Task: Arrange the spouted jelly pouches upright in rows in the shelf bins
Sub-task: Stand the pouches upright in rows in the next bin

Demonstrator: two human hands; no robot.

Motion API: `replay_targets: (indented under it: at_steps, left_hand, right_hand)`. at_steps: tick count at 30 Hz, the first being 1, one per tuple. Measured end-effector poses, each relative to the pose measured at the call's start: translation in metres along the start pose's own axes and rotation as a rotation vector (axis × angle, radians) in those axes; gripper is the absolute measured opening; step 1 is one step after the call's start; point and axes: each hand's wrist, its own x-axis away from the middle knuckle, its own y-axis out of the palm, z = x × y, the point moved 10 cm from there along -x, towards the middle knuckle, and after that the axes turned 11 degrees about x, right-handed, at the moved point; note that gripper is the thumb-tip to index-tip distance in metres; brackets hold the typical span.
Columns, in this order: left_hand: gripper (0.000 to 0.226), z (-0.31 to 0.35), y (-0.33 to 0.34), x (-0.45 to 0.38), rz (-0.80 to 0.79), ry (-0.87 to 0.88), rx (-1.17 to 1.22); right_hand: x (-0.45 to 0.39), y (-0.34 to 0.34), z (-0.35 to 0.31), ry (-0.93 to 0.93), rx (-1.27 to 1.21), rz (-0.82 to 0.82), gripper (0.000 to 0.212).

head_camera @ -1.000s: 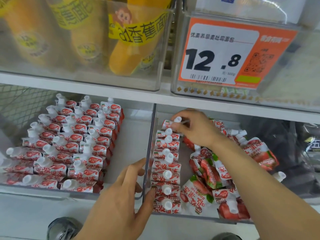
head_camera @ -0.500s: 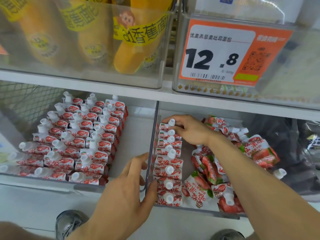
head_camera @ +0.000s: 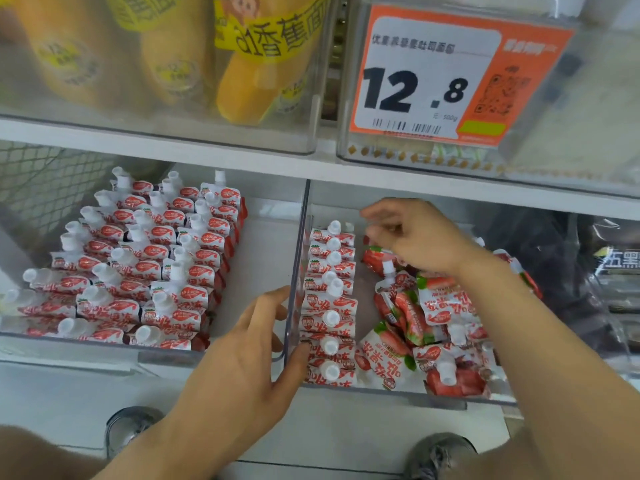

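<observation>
Red-and-white spouted jelly pouches (head_camera: 156, 265) stand in three neat rows in the left clear bin (head_camera: 104, 344). In the right bin (head_camera: 398, 391) one upright row of pouches (head_camera: 330, 292) runs along the left wall, and loose strawberry pouches (head_camera: 433, 313) lie in a heap beside it. My left hand (head_camera: 242, 368) straddles the clear dividing wall (head_camera: 299, 254), thumb against the front pouches of the row, fingers on the wall's other side. My right hand (head_camera: 415, 237) hovers over the back of the heap, fingers loosely bent and blurred, with nothing seen in it.
An upper shelf (head_camera: 207, 154) carries clear bins of yellow banana bread packs (head_camera: 256, 64) and an orange 12.8 price tag (head_camera: 433, 77). Dark packets (head_camera: 609, 265) sit to the right. A strip of the left bin's floor (head_camera: 266, 258) is bare. Shoes (head_camera: 440, 452) show below.
My right hand has lifted off the rearmost pouch of the row and moved right, above the loose heap. My left hand stays on the dividing wall.
</observation>
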Motion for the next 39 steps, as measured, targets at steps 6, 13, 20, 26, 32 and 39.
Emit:
replay_targets:
  at_steps: [6,13,20,26,32,39]
  left_hand:
    - [0.051,0.003,-0.005,0.0,0.017,-0.008,-0.015]
    - [0.044,0.003,-0.004,-0.005,0.096,-0.071,-0.047]
    - [0.056,0.002,-0.002,-0.003,0.034,-0.042,-0.03]
    - [0.057,0.001,-0.002,-0.003,-0.002,-0.02,0.011]
    - [0.052,0.0,-0.003,-0.002,0.006,-0.011,0.032]
    - [0.054,0.001,0.002,-0.002,-0.006,-0.035,0.01]
  right_hand:
    - [0.089,0.002,-0.007,-0.032,0.091,-0.194,0.018]
    - [0.089,0.073,-0.027,-0.246,0.429,-0.374,0.043]
    - [0.087,0.077,-0.031,-0.24,0.486,-0.445,0.056]
    - [0.098,0.052,-0.026,-0.21,0.385,-0.377,0.03]
    - [0.108,-0.001,-0.026,-0.144,-0.043,-0.261,0.032]
    - [0.054,-0.051,-0.004,0.024,-0.046,0.45,0.023]
